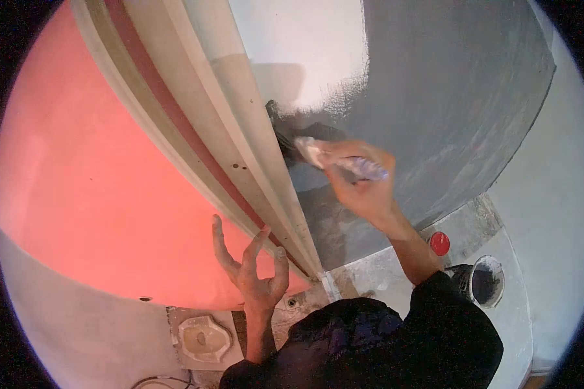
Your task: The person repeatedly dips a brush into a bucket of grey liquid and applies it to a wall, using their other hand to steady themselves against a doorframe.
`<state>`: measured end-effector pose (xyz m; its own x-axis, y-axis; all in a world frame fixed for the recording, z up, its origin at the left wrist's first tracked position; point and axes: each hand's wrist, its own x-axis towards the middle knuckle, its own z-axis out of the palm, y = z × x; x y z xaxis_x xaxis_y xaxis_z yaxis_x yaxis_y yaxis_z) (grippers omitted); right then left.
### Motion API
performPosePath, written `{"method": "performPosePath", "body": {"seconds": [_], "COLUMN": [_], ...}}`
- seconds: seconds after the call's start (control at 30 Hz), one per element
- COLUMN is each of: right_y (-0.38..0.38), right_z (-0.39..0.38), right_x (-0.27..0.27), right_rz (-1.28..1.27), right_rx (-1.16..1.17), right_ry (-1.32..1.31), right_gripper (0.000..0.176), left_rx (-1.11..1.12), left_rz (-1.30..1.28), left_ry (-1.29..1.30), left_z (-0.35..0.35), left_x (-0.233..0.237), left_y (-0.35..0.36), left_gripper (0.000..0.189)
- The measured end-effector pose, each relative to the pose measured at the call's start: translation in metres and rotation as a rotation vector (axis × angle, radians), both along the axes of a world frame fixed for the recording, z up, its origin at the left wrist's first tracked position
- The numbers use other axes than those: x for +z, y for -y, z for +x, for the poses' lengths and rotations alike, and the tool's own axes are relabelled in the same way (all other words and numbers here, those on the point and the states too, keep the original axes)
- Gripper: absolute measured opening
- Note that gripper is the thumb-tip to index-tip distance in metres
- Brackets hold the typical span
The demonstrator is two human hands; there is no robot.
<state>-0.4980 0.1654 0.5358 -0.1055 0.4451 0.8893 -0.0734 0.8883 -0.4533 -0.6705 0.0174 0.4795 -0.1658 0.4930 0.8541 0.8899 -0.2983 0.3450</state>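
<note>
My right hand (363, 185) grips a paintbrush (311, 150) with a pale handle and dark bristles. The bristles press against a grey painted wall (448, 91) right beside a cream door frame (240, 129). Wet grey paint shines near the brush. My left hand (253, 269) is empty, fingers spread, fingertips resting on the salmon-pink wall (91, 175) just left of the frame's lower end. Both forearms come out of dark sleeves at the bottom.
An open paint can (483, 280) with dark grey paint stands on the floor at the right, a red lid (439, 243) beside it. A pale wall socket plate (204, 338) sits low on the wall below my left hand. The upper wall patch is still white.
</note>
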Motion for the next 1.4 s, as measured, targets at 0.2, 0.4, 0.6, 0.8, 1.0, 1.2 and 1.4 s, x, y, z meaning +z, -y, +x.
{"method": "performPosePath", "body": {"seconds": [0.2,0.4,0.6,0.8,1.0,1.2,1.4], "right_y": [-0.004,0.012,0.001,-0.026,-0.029,-0.006,-0.044], "right_z": [-0.006,-0.005,0.008,-0.003,0.001,0.006,0.035], "right_x": [0.023,-0.028,-0.005,0.075,0.039,-0.048,0.017], "right_rz": [0.203,0.131,-0.086,-0.094,0.325,0.097,0.245], "right_rx": [0.049,-0.055,0.088,-0.005,-0.009,0.096,0.304], "right_ry": [-0.234,0.212,0.036,0.094,-0.059,0.168,0.604], "right_gripper": [0.02,0.02,0.005,0.005,0.013,0.014,0.013], "left_rx": [-0.045,-0.016,-0.004,-0.042,0.005,-0.007,-0.003], "left_rz": [-0.005,-0.015,-0.038,0.004,-0.011,-0.004,0.001], "left_ry": [0.017,-0.002,0.006,-0.001,0.024,0.01,0.017], "left_z": [0.0,-0.002,-0.005,0.003,-0.005,-0.006,-0.008], "left_x": [0.002,-0.003,-0.004,0.001,-0.005,-0.002,-0.005], "left_y": [-0.003,-0.001,0.0,-0.002,-0.001,0.001,-0.002], "left_gripper": [0.031,0.03,0.03,0.028,0.029,0.03,0.031]}}
